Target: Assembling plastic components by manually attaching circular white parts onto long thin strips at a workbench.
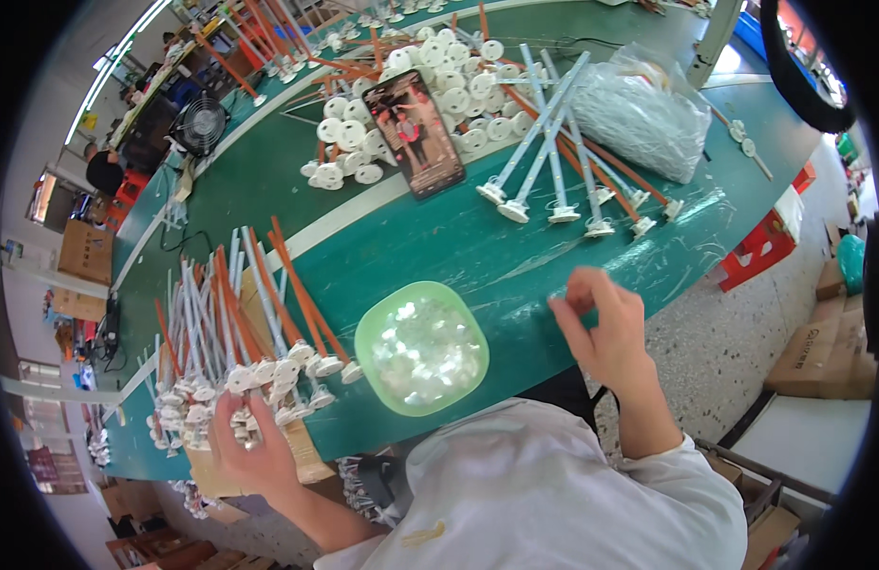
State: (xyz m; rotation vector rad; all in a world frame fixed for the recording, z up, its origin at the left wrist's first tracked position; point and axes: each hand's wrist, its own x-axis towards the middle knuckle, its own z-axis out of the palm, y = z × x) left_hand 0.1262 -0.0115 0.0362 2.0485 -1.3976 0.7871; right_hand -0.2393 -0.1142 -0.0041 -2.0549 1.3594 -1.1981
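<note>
Head view shows my left hand at the lower left of the frame, fingers closed on the white disc ends of a bundle of thin white and orange plastic rods that lies heaped on a cardboard box at the near edge of the green counter. My right hand hangs at centre right, just over the counter edge, thumb and forefinger pinched together; whether a small piece sits between them I cannot tell. Between my hands stands a light green plastic bowl of small clear round discs, near the rim of the counter. Further up lie a smartphone with a lit screen, a pile of white round caps, more white rods fanned out, and a clear plastic bag. I judge the risks plain: the bowl so close to the edge could be knocked off by my sleeve, and tugging one rod could drag the tangled heap off its box.
</note>
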